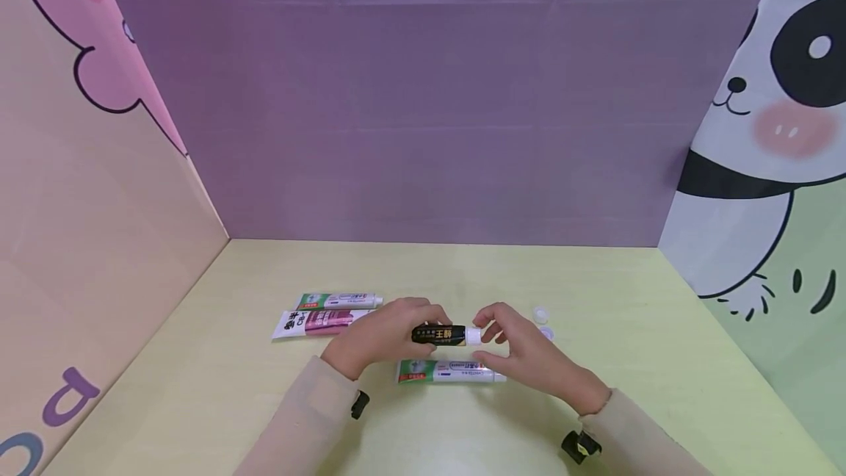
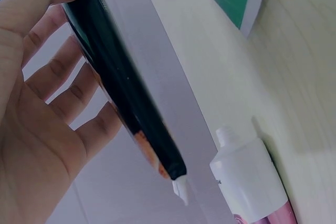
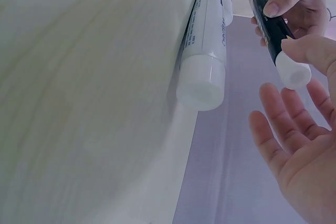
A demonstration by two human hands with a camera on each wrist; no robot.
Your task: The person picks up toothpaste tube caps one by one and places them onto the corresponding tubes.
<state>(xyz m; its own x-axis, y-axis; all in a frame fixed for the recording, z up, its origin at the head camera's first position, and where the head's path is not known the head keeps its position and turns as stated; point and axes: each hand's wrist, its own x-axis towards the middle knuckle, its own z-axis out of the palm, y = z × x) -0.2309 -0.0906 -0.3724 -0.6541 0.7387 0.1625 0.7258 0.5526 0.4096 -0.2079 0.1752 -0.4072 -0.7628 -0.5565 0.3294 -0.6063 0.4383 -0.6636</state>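
Note:
My left hand (image 1: 390, 333) holds a black toothpaste tube (image 1: 444, 335) level above the table, its white cap (image 1: 473, 336) pointing right. In the left wrist view the left thumb lies across the black tube (image 2: 121, 72). Beside the cap is my right hand (image 1: 529, 351), its fingers spread and loosely bent. The right wrist view shows its thumb overlapping the black tube near the cap (image 3: 292, 70); whether they touch, I cannot tell. Under the hands lies a capped green-and-white toothpaste tube (image 1: 449, 372).
Left of the hands lie a pink-and-white tube (image 1: 324, 322), its bare nozzle (image 2: 224, 136) showing in the left wrist view, and another green-and-white tube (image 1: 340, 301) behind it. Two small white round pieces (image 1: 540, 314) sit beyond the right hand. A purple wall (image 1: 443, 109) stands behind the table.

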